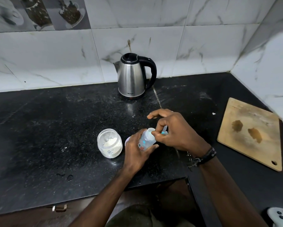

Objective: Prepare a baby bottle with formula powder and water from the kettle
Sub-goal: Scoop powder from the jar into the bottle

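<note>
My left hand (136,153) grips a clear baby bottle (147,139) with coloured print, tilted toward the right, its open mouth facing my right hand. My right hand (173,130) pinches a small pale scoop (164,131) at the bottle's mouth; most of the scoop is hidden by the fingers. An open clear jar (109,143) with white formula powder in it stands just left of the bottle. A steel kettle (131,76) with a black handle and closed lid stands at the back by the wall.
The black stone counter (55,128) has powder specks and a few water drops. A stained wooden cutting board (250,133) lies at the right. A white object (280,216) sits at the bottom right corner. The counter's front edge steps inward below my arms.
</note>
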### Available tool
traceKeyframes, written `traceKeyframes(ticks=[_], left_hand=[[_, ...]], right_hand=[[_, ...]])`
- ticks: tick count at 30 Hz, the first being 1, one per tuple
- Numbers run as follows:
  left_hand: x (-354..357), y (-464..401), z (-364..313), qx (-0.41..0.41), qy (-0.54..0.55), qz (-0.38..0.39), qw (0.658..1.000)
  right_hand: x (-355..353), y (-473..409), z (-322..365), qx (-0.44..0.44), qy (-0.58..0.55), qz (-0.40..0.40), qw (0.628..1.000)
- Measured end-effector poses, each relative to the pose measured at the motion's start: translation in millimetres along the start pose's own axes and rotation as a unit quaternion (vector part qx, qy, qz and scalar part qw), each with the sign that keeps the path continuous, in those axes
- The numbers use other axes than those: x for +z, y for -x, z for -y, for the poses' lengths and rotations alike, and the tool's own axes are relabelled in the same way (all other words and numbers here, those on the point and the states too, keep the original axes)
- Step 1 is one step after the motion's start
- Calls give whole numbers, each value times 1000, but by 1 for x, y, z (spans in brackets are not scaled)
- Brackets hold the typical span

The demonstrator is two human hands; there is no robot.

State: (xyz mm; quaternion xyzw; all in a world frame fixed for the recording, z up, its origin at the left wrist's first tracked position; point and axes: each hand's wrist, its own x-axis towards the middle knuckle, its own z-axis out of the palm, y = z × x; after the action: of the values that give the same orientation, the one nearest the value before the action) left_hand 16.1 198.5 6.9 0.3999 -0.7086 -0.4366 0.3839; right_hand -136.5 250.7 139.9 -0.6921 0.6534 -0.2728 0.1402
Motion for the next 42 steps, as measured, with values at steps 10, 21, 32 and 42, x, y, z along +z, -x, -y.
traceKeyframes(ticks=[10, 21, 32, 42], left_hand=[[0, 3, 2, -3, 8, 1, 1000], [2, 3, -1, -5, 11, 13, 1000], [5, 3, -1, 1, 21, 24, 999], [11, -1, -2, 5, 31, 27, 999]], right_hand=[[-5, 1, -2, 10, -25, -13, 1000], [-9, 3, 2, -5, -36, 20, 999], [-10, 2, -2, 17, -54, 4, 998], [-9, 2, -9, 30, -34, -6, 999]])
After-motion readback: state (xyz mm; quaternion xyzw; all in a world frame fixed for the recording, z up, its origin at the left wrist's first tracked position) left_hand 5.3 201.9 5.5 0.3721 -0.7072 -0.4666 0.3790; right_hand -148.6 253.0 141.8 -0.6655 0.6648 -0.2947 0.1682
